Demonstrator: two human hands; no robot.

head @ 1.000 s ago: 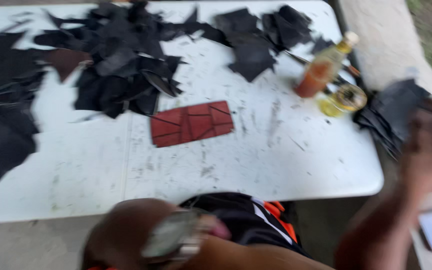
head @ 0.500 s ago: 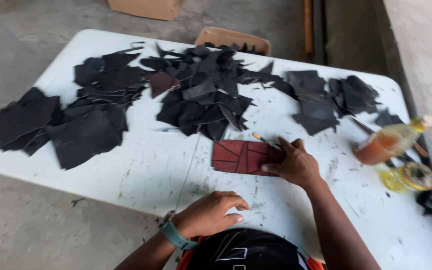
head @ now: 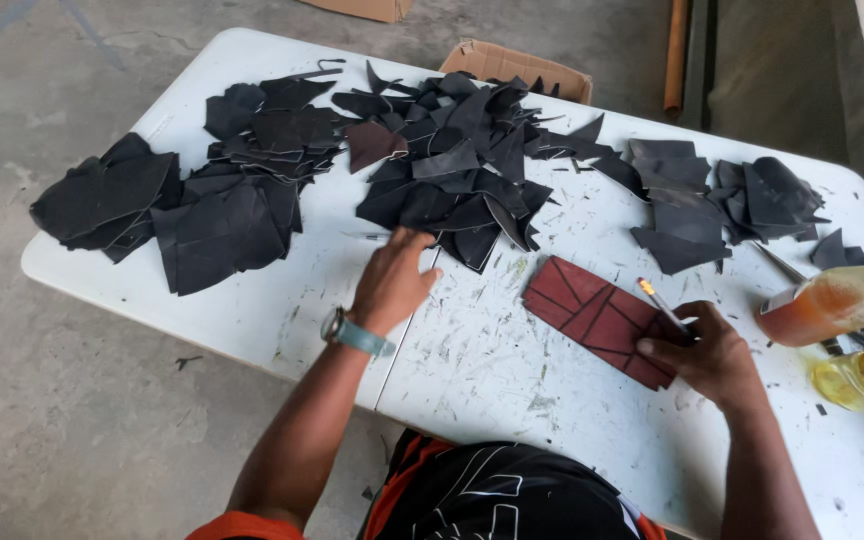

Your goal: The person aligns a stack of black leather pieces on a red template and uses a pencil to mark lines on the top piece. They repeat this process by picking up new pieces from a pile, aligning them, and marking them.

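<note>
Head view: left hand spread, empty, at black scrap pile, L of red panel; right hand pins panel, pencil gripped. Step, prob.: picking scrap; next needs pinch.

A person at a white table wears a black top printed with thin white lines and trimmed in orange at the near edge of the table. An orange sleeve covers the upper left arm. A watch with a pale teal strap circles the left wrist, just above the table edge. Both forearms are bare.
</note>
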